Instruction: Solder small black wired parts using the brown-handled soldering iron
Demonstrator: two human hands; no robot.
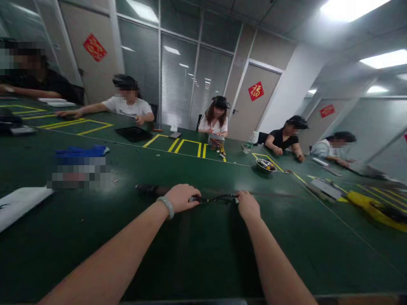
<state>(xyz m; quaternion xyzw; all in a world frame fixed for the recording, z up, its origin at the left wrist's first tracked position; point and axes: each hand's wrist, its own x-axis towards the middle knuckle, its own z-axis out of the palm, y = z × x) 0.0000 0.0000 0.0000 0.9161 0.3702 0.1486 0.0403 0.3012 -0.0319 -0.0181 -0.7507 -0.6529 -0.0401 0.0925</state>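
On the green table (197, 254), my left hand (182, 198) wears a pale bracelet and curls over the end of a small dark piece. A thin black cable (219, 197) runs from there across to my right hand (248, 205). The right fingers are closed on the cable's other end, where a small light bit shows beneath them. Left of my left hand lies a dark elongated thing (148, 189); whether it joins the cable is hidden by the hand.
A blue cloth-like thing (79, 152) and a white packet (22, 205) lie at left. Across the table are a black tray (133, 134), a metal bowl (266, 166) with small parts, and a bottle (249, 144). A yellow bag (365, 203) lies at right. Several people sit around.
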